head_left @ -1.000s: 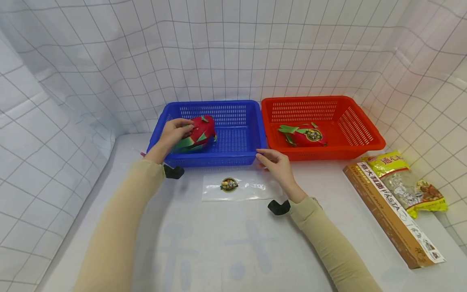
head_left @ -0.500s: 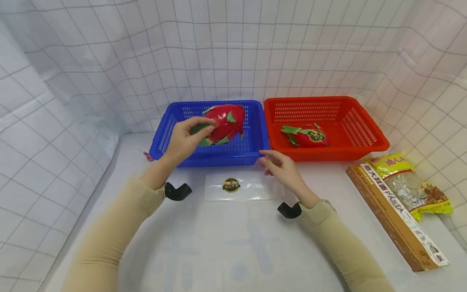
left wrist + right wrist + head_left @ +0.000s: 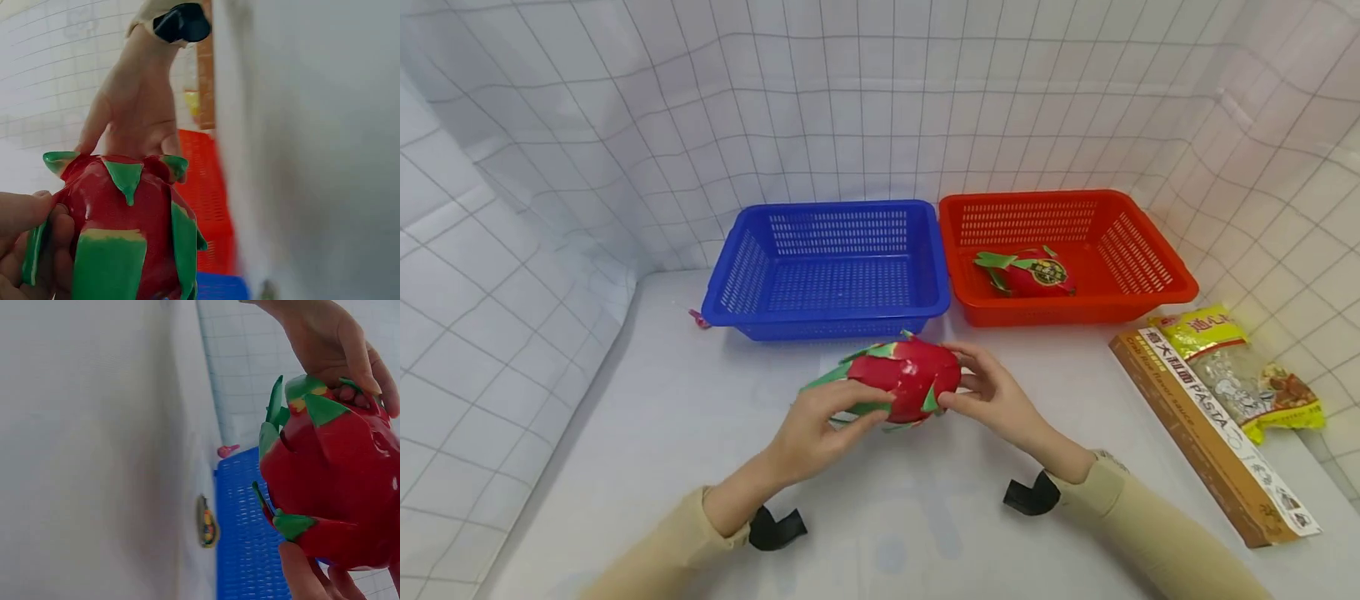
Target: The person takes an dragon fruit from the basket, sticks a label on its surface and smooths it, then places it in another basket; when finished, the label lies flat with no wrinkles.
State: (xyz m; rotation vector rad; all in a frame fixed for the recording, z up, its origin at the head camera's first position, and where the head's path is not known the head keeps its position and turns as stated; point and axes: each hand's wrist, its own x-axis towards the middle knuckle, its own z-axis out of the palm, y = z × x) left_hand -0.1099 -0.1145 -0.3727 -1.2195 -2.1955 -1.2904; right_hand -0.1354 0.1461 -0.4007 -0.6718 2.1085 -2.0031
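A glossy red dragon fruit (image 3: 917, 375) with green scales is held between both hands in front of the blue basket, lying sideways above the table. My left hand (image 3: 820, 429) pinches it at its green left end; in the left wrist view the thumb and fingers grip a green scale (image 3: 34, 253) at its side. At the fruit's right end, my right hand (image 3: 1000, 408) holds it with thumb in front and fingers behind. The fruit covers the clear bag on the table in the head view, though the bag's round label (image 3: 207, 522) shows in the right wrist view.
Behind the hands stands a blue basket (image 3: 827, 317), touching a red basket (image 3: 1075, 313) that holds another dragon fruit (image 3: 1037, 275) with a round label. A pasta box (image 3: 1210, 437) and a yellow food packet (image 3: 1247, 375) lie at right. A small pink object (image 3: 698, 318) lies left of the blue basket.
My left hand has lifted the dragon fruit out of the blue basket and brought it toward me. My right hand has left the basket's corner and taken hold of the fruit's right end.
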